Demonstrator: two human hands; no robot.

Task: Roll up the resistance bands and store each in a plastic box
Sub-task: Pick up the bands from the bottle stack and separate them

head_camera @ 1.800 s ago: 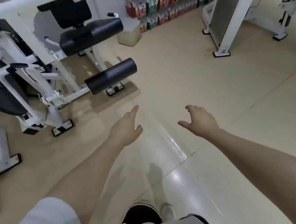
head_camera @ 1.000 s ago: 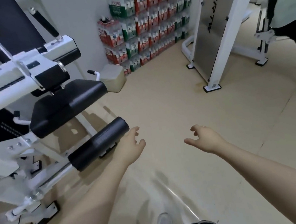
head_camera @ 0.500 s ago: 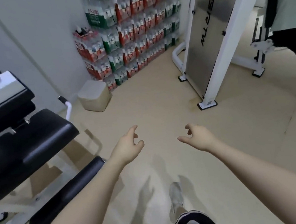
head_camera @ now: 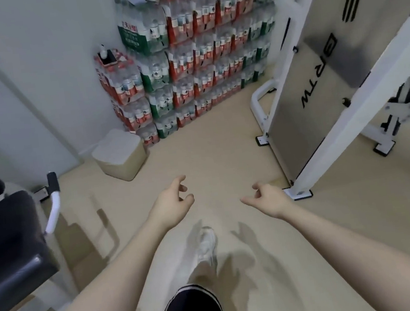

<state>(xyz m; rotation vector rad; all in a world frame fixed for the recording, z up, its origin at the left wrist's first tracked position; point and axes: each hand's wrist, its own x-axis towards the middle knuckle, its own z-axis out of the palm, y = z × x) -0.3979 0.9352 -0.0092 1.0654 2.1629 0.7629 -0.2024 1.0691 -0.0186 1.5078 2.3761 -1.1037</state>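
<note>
Shrink-wrapped bottle packs [head_camera: 194, 60], cream bin [head_camera: 120, 157]

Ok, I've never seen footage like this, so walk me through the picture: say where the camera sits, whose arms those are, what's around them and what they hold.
There is no machine here. The camera is worn on a person's head and looks forward and down, so the two bare arms are the wearer's own. The left hand and right hand hang in front with loosely curled fingers and hold nothing. Below them a white sneaker shows on the beige floor. Ahead, shrink-wrapped packs of bottled water are stacked against the wall, with a small beige lidded bin beside them. A black padded gym machine stands at the left, a white-framed one at the right. No resistance bands or plastic boxes are in view.
</note>
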